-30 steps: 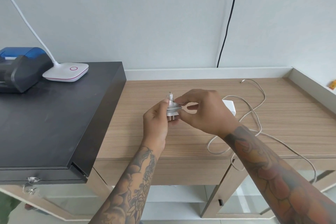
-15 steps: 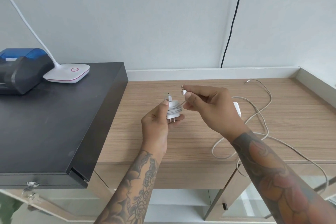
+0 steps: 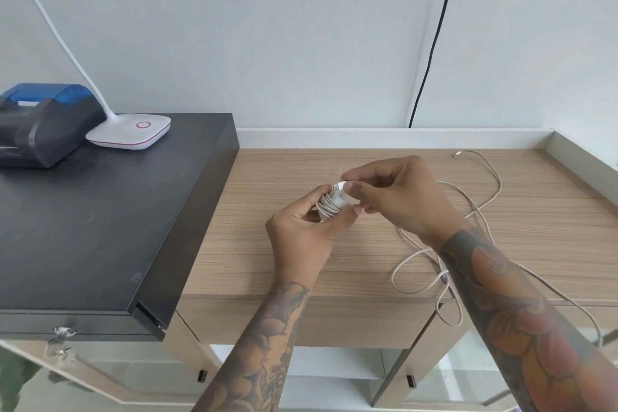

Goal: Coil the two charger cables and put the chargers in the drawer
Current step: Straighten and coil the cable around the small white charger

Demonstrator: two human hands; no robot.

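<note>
- The first charger [image 3: 334,206] sits in the left hand [image 3: 306,237], whose grip clasps it above the wooden surface [image 3: 267,261]; its cable looks almost fully wound round the body.
- The right hand [image 3: 398,201] pinches the cable's end plug at the coil.
- The second cable [image 3: 481,211] lies loose on the surface; its charger is hidden.
- Both chargers remain to be put in the drawer.
</note>
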